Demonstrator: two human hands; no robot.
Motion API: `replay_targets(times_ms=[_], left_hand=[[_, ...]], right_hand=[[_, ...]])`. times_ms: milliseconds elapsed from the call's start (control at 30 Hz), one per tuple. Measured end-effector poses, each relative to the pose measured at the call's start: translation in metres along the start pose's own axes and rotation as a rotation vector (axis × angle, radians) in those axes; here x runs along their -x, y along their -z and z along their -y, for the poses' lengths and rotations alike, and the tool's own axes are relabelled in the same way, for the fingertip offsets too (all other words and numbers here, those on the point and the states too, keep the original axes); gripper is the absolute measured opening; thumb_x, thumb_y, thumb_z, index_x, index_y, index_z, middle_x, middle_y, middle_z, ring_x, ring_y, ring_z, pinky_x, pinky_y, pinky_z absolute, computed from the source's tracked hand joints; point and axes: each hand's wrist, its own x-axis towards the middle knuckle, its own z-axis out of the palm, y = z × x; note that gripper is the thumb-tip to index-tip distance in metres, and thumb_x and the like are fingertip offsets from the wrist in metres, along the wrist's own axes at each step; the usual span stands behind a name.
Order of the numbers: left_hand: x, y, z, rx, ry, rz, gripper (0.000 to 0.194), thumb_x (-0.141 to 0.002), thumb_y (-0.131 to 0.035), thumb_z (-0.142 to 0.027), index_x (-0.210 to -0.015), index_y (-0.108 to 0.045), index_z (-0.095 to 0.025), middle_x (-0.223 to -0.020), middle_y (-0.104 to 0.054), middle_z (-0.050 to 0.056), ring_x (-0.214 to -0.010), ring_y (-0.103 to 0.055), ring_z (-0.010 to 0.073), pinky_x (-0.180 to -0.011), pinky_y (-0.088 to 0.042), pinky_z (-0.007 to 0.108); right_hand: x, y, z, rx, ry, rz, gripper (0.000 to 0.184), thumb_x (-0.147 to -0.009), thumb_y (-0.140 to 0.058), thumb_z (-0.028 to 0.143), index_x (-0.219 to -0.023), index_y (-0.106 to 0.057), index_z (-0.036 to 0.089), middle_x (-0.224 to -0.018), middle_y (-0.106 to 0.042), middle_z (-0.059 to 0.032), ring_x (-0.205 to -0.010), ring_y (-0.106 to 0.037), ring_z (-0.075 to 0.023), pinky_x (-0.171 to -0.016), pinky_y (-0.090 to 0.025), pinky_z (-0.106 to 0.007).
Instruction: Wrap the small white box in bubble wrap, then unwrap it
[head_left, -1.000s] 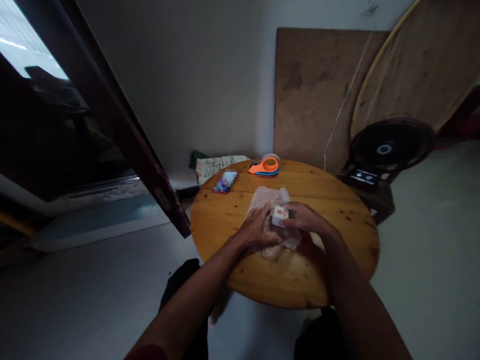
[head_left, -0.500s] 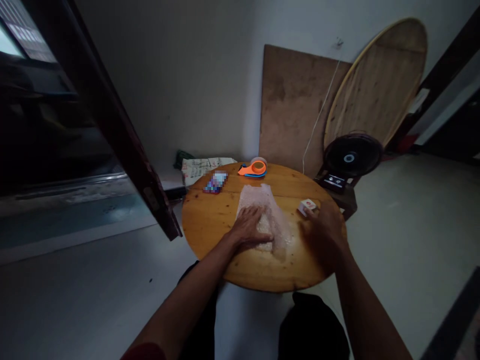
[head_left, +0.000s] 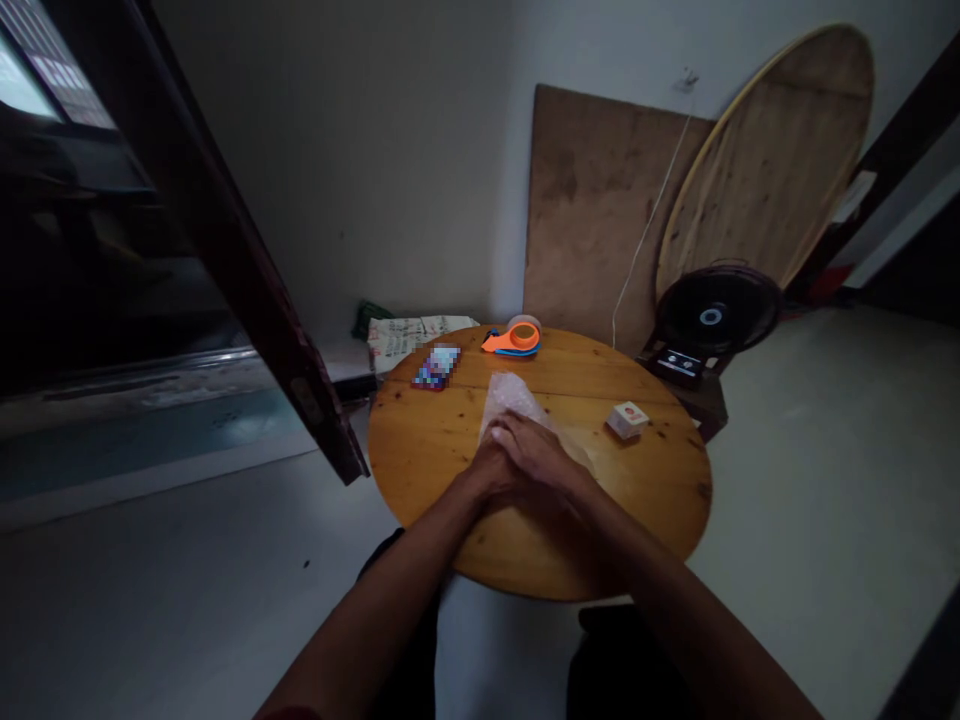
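Observation:
A crumpled sheet of bubble wrap (head_left: 514,392) lies on the round wooden table (head_left: 420,440), its near part covered by my hands. On top is my right hand (head_left: 536,452), palm down and open, with its fingers reaching across my left hand (head_left: 491,468). My left hand rests low against the wrap; its fingers are mostly hidden beneath the right one. To the right of my hands a small white box (head_left: 627,420) with a red mark on its top stands alone on the table, touched by neither hand.
Toward the table's far edge sit an orange and blue tape dispenser (head_left: 517,338) and a phone-like flat object (head_left: 436,367), blurred out. A black fan (head_left: 711,315) stands at the right. Behind it, a brown board (head_left: 592,200) and a round wooden top (head_left: 772,160) lean on the wall.
My right hand has let go of the small white box and moved left onto my left hand over the bubble wrap. The box stays at the right side of the table.

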Motion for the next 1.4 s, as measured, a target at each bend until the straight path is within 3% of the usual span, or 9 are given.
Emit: replay_targets(times_ms=[100, 167, 267, 633, 767, 933, 1100, 1233, 1400], left_hand=[[-0.001, 0.008, 0.002, -0.108, -0.084, 0.158, 0.102, -0.063, -0.065, -0.074, -0.144, -0.041, -0.017, -0.149, -0.040, 0.015, -0.139, -0.031, 0.0366, -0.118, -0.018, 0.051], [-0.001, 0.010, 0.002, -0.167, -0.058, 0.203, 0.107, -0.064, -0.059, -0.079, -0.146, -0.036, -0.016, -0.153, -0.032, 0.018, -0.142, -0.025, 0.0371, -0.117, -0.013, 0.055], [-0.001, 0.012, -0.001, -0.198, -0.041, 0.241, 0.105, -0.065, -0.057, -0.080, -0.147, -0.035, -0.017, -0.154, -0.031, 0.018, -0.144, -0.023, 0.0358, -0.118, -0.012, 0.054], [-0.002, 0.020, 0.000, -0.159, 0.003, 0.276, 0.085, -0.080, -0.057, -0.062, -0.148, -0.033, -0.017, -0.153, -0.034, 0.015, -0.143, -0.027, 0.0304, -0.118, -0.021, 0.045], [-0.003, 0.031, -0.002, -0.287, 0.064, 0.364, 0.097, -0.073, -0.057, -0.072, -0.149, -0.031, -0.019, -0.156, -0.027, 0.015, -0.145, -0.017, 0.0396, -0.116, -0.011, 0.060], [-0.006, 0.041, -0.005, -0.334, 0.085, 0.413, 0.099, -0.069, -0.060, -0.074, -0.148, -0.032, -0.021, -0.156, -0.028, 0.015, -0.144, -0.020, 0.0414, -0.115, -0.011, 0.063], [-0.011, 0.029, -0.012, -0.313, 0.039, 0.234, 0.072, -0.083, -0.056, -0.056, -0.143, -0.042, -0.018, -0.154, -0.032, 0.016, -0.144, -0.024, 0.0348, -0.118, -0.016, 0.054], [-0.010, 0.014, -0.016, -0.298, -0.022, 0.275, 0.071, -0.086, -0.048, -0.061, -0.144, -0.040, -0.020, -0.156, -0.028, 0.016, -0.145, -0.019, 0.0371, -0.116, -0.014, 0.059], [-0.005, 0.011, -0.018, -0.320, 0.024, 0.292, 0.076, -0.084, -0.043, -0.068, -0.146, -0.036, -0.024, -0.157, -0.025, 0.014, -0.145, -0.016, 0.0388, -0.113, -0.009, 0.065]], right_hand=[[0.001, 0.000, -0.053, 0.130, -0.220, -0.041, 0.037, -0.100, -0.032, 0.032, -0.120, -0.060, 0.017, -0.131, -0.058, -0.0122, -0.124, -0.048, -0.0227, -0.106, -0.032, -0.036], [0.006, 0.000, -0.080, 0.158, -0.315, -0.075, 0.040, -0.100, -0.032, 0.032, -0.128, -0.055, 0.016, -0.141, -0.050, -0.0123, -0.129, -0.044, -0.0241, -0.106, -0.033, -0.038], [0.013, -0.004, -0.097, 0.177, -0.312, -0.084, 0.041, -0.098, -0.035, 0.034, -0.131, -0.052, 0.017, -0.145, -0.046, -0.0113, -0.131, -0.042, -0.0254, -0.106, -0.031, -0.040], [0.013, -0.008, -0.099, 0.128, -0.300, -0.083, 0.041, -0.097, -0.038, 0.036, -0.132, -0.052, 0.019, -0.147, -0.045, -0.0097, -0.132, -0.041, -0.0255, -0.107, -0.030, -0.041], [0.014, -0.009, -0.098, 0.124, -0.290, -0.091, 0.041, -0.097, -0.037, 0.037, -0.132, -0.051, 0.019, -0.146, -0.045, -0.0102, -0.132, -0.040, -0.0254, -0.106, -0.030, -0.041], [0.015, -0.008, -0.096, 0.137, -0.336, -0.111, 0.043, -0.097, -0.036, 0.038, -0.133, -0.050, 0.018, -0.145, -0.045, -0.0124, -0.131, -0.040, -0.0276, -0.105, -0.030, -0.042], [0.015, -0.009, -0.097, 0.150, -0.320, -0.102, 0.042, -0.097, -0.036, 0.039, -0.132, -0.050, 0.019, -0.143, -0.047, -0.0117, -0.130, -0.041, -0.0275, -0.104, -0.030, -0.042], [0.015, -0.009, -0.097, 0.161, -0.322, -0.091, 0.041, -0.097, -0.036, 0.038, -0.131, -0.051, 0.019, -0.143, -0.048, -0.0116, -0.129, -0.042, -0.0272, -0.103, -0.031, -0.042], [0.014, -0.007, -0.096, 0.165, -0.332, -0.102, 0.044, -0.097, -0.036, 0.036, -0.134, -0.048, 0.015, -0.143, -0.047, -0.0136, -0.130, -0.041, -0.0281, -0.103, -0.031, -0.042]])
